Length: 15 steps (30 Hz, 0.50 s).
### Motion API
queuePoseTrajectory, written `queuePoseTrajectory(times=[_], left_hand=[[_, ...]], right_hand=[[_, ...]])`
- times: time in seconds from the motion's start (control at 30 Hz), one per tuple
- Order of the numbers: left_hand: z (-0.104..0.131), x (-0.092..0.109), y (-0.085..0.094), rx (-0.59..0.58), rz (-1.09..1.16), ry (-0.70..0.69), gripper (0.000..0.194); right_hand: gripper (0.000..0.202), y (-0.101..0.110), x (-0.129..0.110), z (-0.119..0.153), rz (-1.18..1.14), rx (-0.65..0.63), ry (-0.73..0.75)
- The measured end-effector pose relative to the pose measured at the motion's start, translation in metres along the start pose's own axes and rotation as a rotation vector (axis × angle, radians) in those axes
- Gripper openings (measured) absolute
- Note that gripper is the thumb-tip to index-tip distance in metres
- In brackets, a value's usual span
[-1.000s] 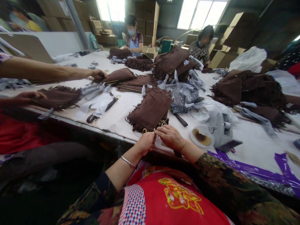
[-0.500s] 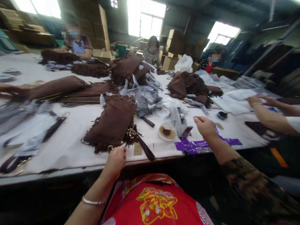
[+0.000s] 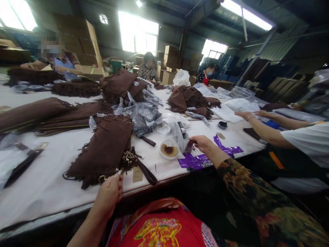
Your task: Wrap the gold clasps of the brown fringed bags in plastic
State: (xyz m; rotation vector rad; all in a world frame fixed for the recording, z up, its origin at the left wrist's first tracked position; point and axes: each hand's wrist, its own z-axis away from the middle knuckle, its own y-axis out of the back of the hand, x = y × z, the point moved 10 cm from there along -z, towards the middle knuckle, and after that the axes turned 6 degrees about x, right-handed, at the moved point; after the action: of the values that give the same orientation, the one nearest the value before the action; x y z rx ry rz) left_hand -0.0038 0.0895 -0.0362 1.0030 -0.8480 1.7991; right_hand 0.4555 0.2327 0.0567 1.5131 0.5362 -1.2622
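A brown fringed bag (image 3: pixel 102 151) lies flat on the white table (image 3: pixel 51 185) in front of me. My left hand (image 3: pixel 109 195) pinches its near edge beside a gold ring (image 3: pixel 102 178). A dark strap (image 3: pixel 144 169) and a paper tag (image 3: pixel 137 174) trail from the bag's metal fittings. My right hand (image 3: pixel 204 143) is stretched out to the right, fingertips on the dark front end of a white tape dispenser (image 3: pixel 181 133). Whether it grips anything there is unclear. A round white dish with a brown centre (image 3: pixel 169 150) stands beside the dispenser.
Purple plastic (image 3: pixel 197 160) lies at the table edge under my right forearm. Piles of brown fringed bags (image 3: pixel 190 97) and clear wrappers (image 3: pixel 144 116) cover the middle. A co-worker's arms (image 3: pixel 259 128) reach in from the right. Other people sit at the far side among cardboard boxes.
My right hand left the bag's fittings and travelled right to the tape dispenser. My left hand stayed on the bag's near edge. The view turned to the right.
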Motion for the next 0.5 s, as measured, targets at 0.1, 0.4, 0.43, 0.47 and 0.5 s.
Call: queuePoseTrajectory(times=[0.1, 0.4, 0.43, 0.47, 0.5], left_hand=[[0.000, -0.001, -0.002, -0.013, 0.009, 0.013, 0.039], [-0.001, -0.001, -0.002, -0.025, -0.009, 0.009, 0.039], [-0.001, -0.001, -0.002, -0.025, -0.008, 0.003, 0.039], [-0.001, -0.001, -0.001, -0.022, -0.008, -0.005, 0.038], [0.000, -0.001, -0.001, -0.022, -0.010, -0.010, 0.037]], right_hand=[[0.017, 0.016, 0.005, 0.017, -0.060, 0.047, -0.033], [0.020, 0.006, 0.053, 0.045, -0.037, 0.039, -0.124], [0.020, 0.006, 0.055, 0.045, -0.006, 0.045, -0.113], [0.020, 0.006, 0.056, 0.047, 0.029, 0.043, -0.103], [0.020, 0.004, 0.055, 0.050, 0.065, 0.030, -0.094]])
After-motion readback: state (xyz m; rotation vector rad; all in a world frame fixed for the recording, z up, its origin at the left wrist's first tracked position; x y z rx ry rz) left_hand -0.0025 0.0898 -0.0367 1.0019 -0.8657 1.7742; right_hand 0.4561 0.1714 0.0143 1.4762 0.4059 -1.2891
